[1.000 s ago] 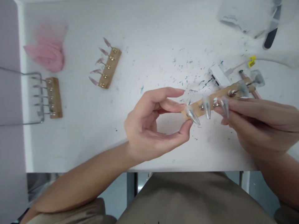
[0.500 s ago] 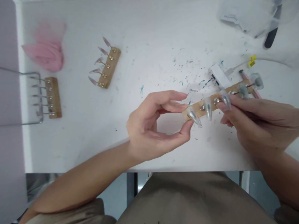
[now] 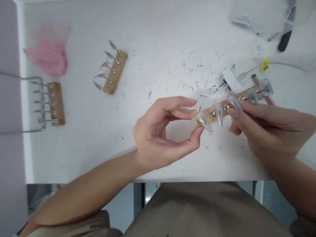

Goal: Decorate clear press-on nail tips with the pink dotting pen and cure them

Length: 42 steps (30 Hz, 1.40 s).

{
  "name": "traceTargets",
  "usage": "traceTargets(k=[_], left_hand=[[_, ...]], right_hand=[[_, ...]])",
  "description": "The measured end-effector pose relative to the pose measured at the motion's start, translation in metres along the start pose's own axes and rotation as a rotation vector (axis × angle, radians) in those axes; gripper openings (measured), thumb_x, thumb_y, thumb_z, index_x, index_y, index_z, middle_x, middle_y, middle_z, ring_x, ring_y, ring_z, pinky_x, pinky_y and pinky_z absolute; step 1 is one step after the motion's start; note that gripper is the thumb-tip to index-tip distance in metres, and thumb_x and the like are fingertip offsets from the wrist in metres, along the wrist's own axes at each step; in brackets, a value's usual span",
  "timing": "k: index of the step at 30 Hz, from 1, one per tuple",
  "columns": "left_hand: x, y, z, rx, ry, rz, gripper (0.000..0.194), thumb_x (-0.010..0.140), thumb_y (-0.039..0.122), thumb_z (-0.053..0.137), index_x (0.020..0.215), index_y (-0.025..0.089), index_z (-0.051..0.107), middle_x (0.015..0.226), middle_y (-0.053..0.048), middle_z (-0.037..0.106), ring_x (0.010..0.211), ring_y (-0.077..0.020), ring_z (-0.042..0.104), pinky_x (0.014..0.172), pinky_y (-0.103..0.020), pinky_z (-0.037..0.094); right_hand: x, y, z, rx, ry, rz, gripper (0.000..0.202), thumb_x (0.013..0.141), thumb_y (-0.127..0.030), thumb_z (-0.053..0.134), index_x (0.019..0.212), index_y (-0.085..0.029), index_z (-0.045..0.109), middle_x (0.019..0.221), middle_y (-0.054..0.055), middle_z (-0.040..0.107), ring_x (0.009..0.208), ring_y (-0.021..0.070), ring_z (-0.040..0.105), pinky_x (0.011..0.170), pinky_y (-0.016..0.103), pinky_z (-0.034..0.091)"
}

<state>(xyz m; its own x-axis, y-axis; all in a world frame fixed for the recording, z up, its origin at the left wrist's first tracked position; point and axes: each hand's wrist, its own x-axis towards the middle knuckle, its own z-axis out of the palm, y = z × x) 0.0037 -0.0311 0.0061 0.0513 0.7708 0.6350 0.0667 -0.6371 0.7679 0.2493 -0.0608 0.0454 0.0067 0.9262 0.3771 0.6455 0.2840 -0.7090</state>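
Pinching one end of a wooden bar (image 3: pixel 207 112), the left hand (image 3: pixel 160 135) holds it over the white table (image 3: pixel 98 131); the right hand (image 3: pixel 271 131) has a narrow grip on a clear nail tip (image 3: pixel 235 103) near the bar's middle, two more clear tips (image 3: pixel 219 116) sit between the hands, and a white adapter (image 3: pixel 232 81) lies just beyond the bar

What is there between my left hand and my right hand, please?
In the head view, a stretch of the wooden strip lies between the left hand and the right hand, bearing two clear nail tips.
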Motion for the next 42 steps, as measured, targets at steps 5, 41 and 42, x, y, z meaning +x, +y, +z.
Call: traceTargets(k=[5, 41, 42], left_hand=[[-0.001, -0.008, -0.001, -0.02, 0.019, -0.019, 0.057, 0.094, 0.031, 0.11, 0.147, 0.023, 0.09, 0.11, -0.003, 0.091, 0.091, -0.0163, 0.092, 0.095, -0.026, 0.086], [0.009, -0.035, -0.015, 0.0, 0.024, -0.138, 0.061, 0.09, 0.053, 0.12, 0.141, 0.033, 0.092, 0.102, 0.0, 0.091, 0.096, -0.0207, 0.094, 0.098, -0.038, 0.089], [0.013, -0.04, -0.019, 0.008, 0.032, -0.118, 0.064, 0.087, 0.056, 0.121, 0.139, 0.032, 0.092, 0.098, 0.001, 0.089, 0.094, -0.0206, 0.094, 0.095, -0.037, 0.09]], right_hand=[[-0.002, 0.004, -0.001, -0.023, 0.025, -0.046, 0.024, 0.115, -0.027, 0.087, 0.137, -0.032, 0.097, 0.085, -0.002, 0.069, 0.073, -0.0051, 0.062, 0.064, 0.005, 0.043], [0.006, -0.019, -0.001, 0.084, -0.19, -0.198, 0.015, 0.109, -0.003, 0.082, 0.117, -0.015, 0.083, 0.118, -0.005, 0.081, 0.101, -0.0064, 0.079, 0.082, -0.001, 0.062], [0.005, -0.019, -0.002, 0.075, -0.185, -0.184, 0.016, 0.109, -0.003, 0.082, 0.118, -0.017, 0.084, 0.118, -0.005, 0.081, 0.101, -0.0054, 0.08, 0.081, 0.001, 0.062]])
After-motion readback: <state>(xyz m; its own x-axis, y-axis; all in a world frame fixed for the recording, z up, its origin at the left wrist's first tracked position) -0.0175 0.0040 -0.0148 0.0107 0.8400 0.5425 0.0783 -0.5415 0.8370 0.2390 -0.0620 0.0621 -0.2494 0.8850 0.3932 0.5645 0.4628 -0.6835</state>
